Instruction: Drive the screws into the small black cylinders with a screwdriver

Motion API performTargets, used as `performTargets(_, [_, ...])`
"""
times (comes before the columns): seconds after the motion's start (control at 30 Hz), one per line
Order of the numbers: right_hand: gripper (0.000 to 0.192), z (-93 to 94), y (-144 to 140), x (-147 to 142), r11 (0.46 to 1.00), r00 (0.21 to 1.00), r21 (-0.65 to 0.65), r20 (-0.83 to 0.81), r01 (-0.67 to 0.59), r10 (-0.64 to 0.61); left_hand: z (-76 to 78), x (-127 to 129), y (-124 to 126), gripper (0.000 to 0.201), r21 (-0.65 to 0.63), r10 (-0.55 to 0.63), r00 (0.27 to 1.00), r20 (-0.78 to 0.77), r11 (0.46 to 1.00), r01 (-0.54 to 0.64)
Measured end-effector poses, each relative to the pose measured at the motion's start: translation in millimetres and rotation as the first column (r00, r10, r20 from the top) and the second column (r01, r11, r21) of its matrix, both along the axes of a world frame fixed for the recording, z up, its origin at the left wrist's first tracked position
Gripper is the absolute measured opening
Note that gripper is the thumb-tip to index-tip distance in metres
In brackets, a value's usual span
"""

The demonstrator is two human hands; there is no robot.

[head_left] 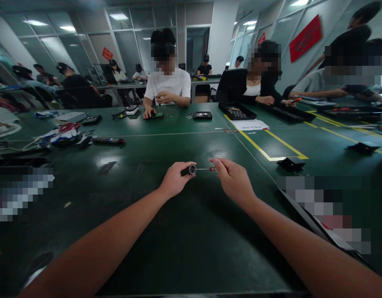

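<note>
L hand has fingers curled tight round a short black cylinder w/ silver end, R hand pinches a thin bit w/ its tip in that end, both just above the green table, mid-front.

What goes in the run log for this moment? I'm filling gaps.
left hand: holds small black cylinder | right hand: holds thin screwdriver, tip at cylinder | surface: green table

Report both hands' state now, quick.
Left hand: closed around a small dark cylindrical part.
Right hand: closed on a thin screwdriver, its tip at the part's end.
</note>
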State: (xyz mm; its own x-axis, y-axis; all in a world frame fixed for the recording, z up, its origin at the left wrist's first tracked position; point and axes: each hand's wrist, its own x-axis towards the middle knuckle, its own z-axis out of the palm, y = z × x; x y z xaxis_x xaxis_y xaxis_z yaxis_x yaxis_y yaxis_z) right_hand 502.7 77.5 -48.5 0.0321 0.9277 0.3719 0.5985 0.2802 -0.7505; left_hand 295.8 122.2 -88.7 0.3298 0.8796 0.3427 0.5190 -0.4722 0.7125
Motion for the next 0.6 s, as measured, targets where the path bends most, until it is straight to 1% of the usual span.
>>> performTargets(0.07, [0.04, -1.7, 0.0, -0.2, 1.0, 1.0, -0.012, -0.012, -0.012, 0.012, -0.5, -0.4, 0.5, 0.039, 0.002, 0.0, 1.0, -0.004, 1.0, 0.0])
performTargets(0.17, [0.04, -4.5, -0.7, -0.4, 0.998, 0.998, -0.027, -0.024, -0.063, 0.062, -1.8, -1.2, 1.5, 0.039, 0.003, 0.015, 1.0, 0.0, 1.0, -0.015])
performTargets(0.3, [0.031, -4.1, -1.9, 0.0, 0.995, 0.995, -0.032, -0.027, -0.099, 0.098, -3.3, -1.8, 2.0, 0.038, 0.0, 0.02, 1.0, -0.012, 1.0, -0.02])
performTargets(0.37, [0.031, -2.8, -2.0, 0.1, 0.995, 0.996, -0.043, -0.033, -0.087, 0.086, -3.0, -1.5, 1.6, 0.038, 0.0, 0.017, 1.0, -0.019, 1.0, -0.017])
performTargets(0.5, [0.044, -2.4, -1.0, -0.6, 0.999, 0.999, -0.037, -0.011, -0.036, 0.036, -0.9, 0.0, 0.6, 0.039, 0.001, 0.031, 1.0, 0.001, 1.0, -0.031])
performTargets(0.6, [0.04, -3.5, -0.5, -1.0, 0.999, 1.0, -0.044, 0.012, -0.023, 0.023, 0.2, 0.6, 0.3, 0.038, 0.005, 0.023, 1.0, -0.004, 1.0, -0.023])
